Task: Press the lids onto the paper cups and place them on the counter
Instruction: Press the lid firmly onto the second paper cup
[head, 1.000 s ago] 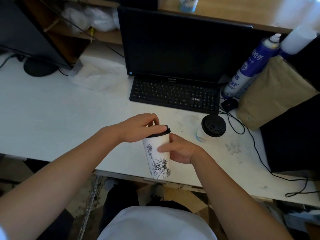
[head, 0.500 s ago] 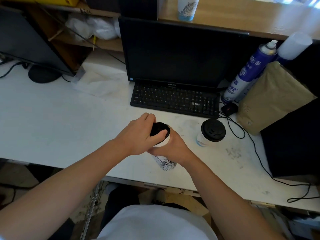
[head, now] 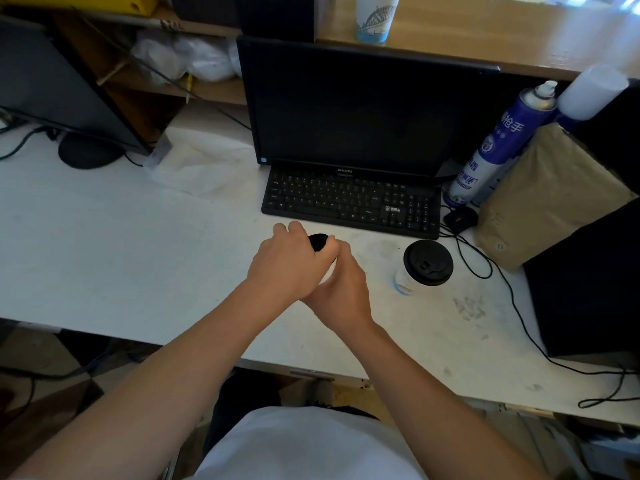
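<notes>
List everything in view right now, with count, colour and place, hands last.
desk: one, white, across the view
held cup: one, white, mostly hidden, centre
lid: one, black, on held cup
lidded cup: one, white, black lid, on desk right of held cup
keyboard: one, black, before monitor
monitor: one, black, behind keyboard
spray can: one, blue-white, right of keyboard
paper bag: one, brown, desk's right end
shelf cup: one, white-blue, upper shelf
left hand: one, curled over lid
right hand: one, gripping held cup
</notes>
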